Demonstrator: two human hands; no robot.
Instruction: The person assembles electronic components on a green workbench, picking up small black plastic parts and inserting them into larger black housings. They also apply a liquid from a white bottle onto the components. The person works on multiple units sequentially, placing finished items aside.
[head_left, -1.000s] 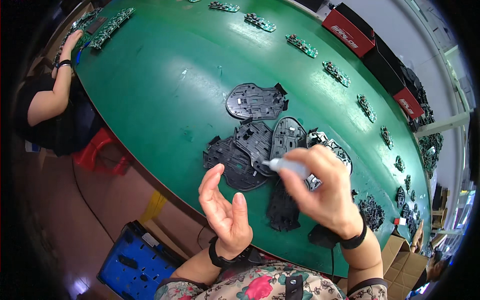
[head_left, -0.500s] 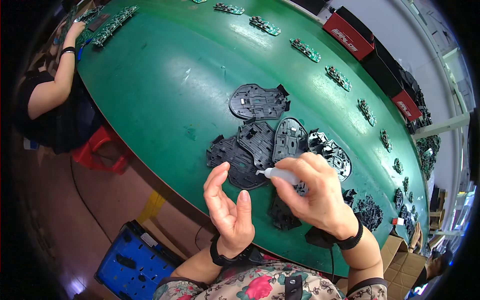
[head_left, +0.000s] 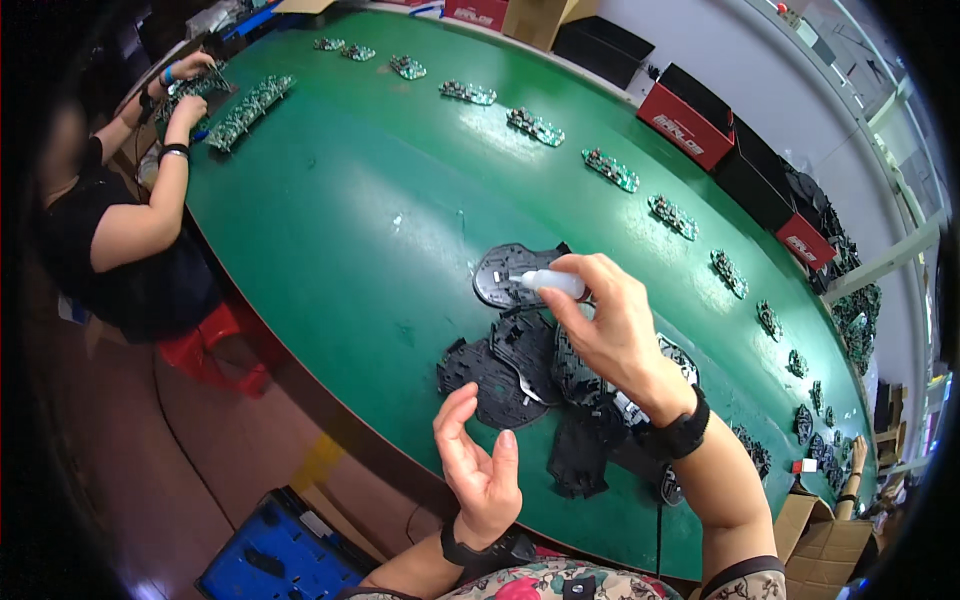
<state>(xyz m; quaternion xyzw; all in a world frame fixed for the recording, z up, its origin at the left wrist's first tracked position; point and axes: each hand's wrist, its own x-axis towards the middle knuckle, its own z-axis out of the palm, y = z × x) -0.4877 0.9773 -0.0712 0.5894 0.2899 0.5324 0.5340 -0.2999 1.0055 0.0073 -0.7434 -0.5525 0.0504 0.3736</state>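
Observation:
My right hand (head_left: 610,325) grips a small white squeeze bottle (head_left: 552,283), its nozzle pointing left over a round black plastic part (head_left: 502,272) on the green table (head_left: 360,230). Several more black plastic parts (head_left: 490,375) lie overlapped just below and under that hand. My left hand (head_left: 478,468) hovers open at the table's near edge, palm up, fingers curled, holding nothing. Both wrists wear black bands.
Green circuit boards (head_left: 610,168) lie in a row along the table's far edge. Red and black boxes (head_left: 690,125) stand behind them. Another person (head_left: 120,225) works on boards at the far left. A blue crate (head_left: 275,560) sits on the floor; cardboard boxes (head_left: 820,540) at right.
My right hand has lifted the bottle up and away, from the near pile toward the farther round part. My left hand stayed low and open. The view shifted.

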